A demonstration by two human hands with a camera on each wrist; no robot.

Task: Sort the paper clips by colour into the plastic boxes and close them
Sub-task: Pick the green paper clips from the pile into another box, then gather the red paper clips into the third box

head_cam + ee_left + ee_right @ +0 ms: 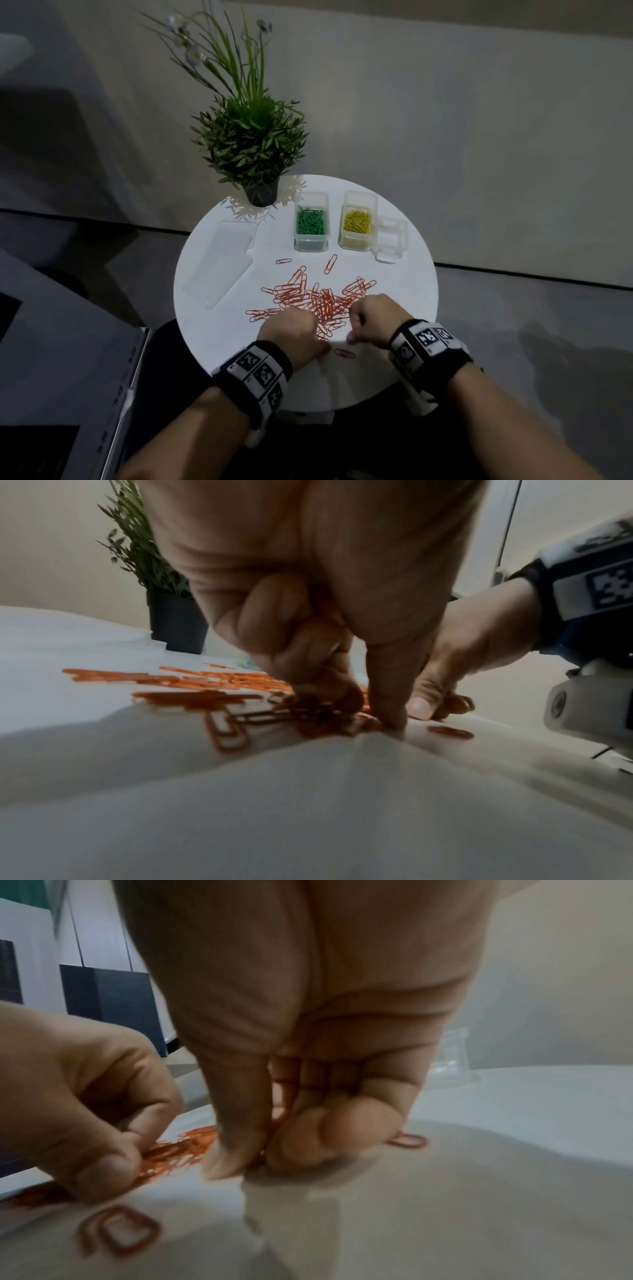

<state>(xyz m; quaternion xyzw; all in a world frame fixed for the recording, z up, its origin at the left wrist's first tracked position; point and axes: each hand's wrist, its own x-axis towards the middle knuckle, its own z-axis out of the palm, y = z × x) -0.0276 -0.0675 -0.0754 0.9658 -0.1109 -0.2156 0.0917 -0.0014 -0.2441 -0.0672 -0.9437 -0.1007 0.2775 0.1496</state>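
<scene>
A heap of orange paper clips (pixel 318 298) is spread over the middle of the round white table (pixel 212 335). My left hand (pixel 294 329) is at the heap's near edge, and its curled fingers and thumb (pixel 359 712) grip a bunch of orange clips (pixel 308 718). My right hand (pixel 366 318) is just to the right of it, with thumb and fingers (pixel 263 1156) pinched together on orange clips. One loose orange clip (pixel 345 353) lies between the wrists. Behind the heap stand an open box of green clips (pixel 310 222), an open box of yellow clips (pixel 357 222) and an empty clear box (pixel 390 240).
A long flat clear plastic case (pixel 219 263) lies on the table's left side. A potted plant (pixel 253 144) stands at the back edge, left of the green box. A few stray orange clips (pixel 330 263) lie in front of the boxes. A dark cabinet (pixel 51 342) is to the left.
</scene>
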